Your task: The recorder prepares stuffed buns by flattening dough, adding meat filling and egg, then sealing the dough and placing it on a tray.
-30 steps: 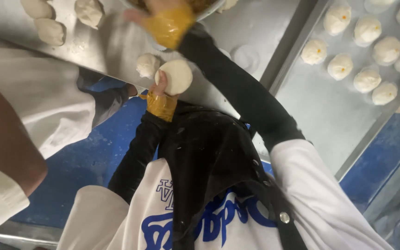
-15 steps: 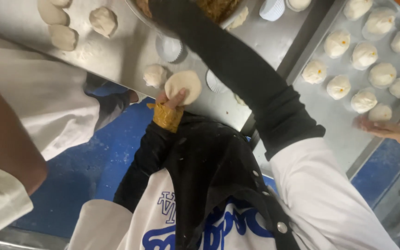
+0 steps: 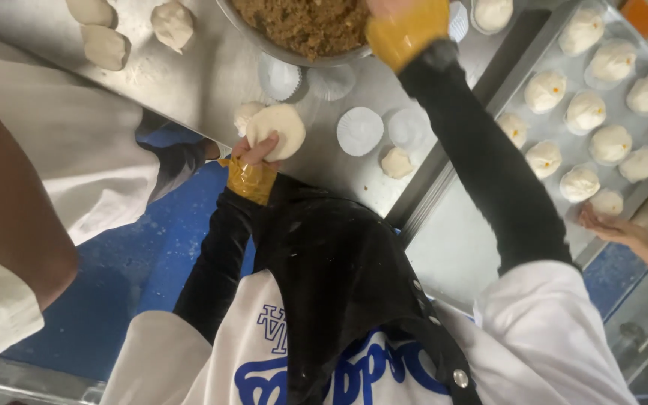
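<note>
one flattened dough round [image 3: 279, 129] is cupped in the curled fingers of the left hand [image 3: 253, 152]. the right hand [image 3: 403, 22], grip undeterminable, reaches the filling bowl [image 3: 264, 37] beyond those fingers. the round is best kept level and open for filling.

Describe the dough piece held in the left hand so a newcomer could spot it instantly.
Start at the metal bowl of brown filling on the steel table. Just below it, at the table's near edge, the left hand holds a dough disc. Unlike the rounded lumps nearby, it is flattened and lifted.
</note>
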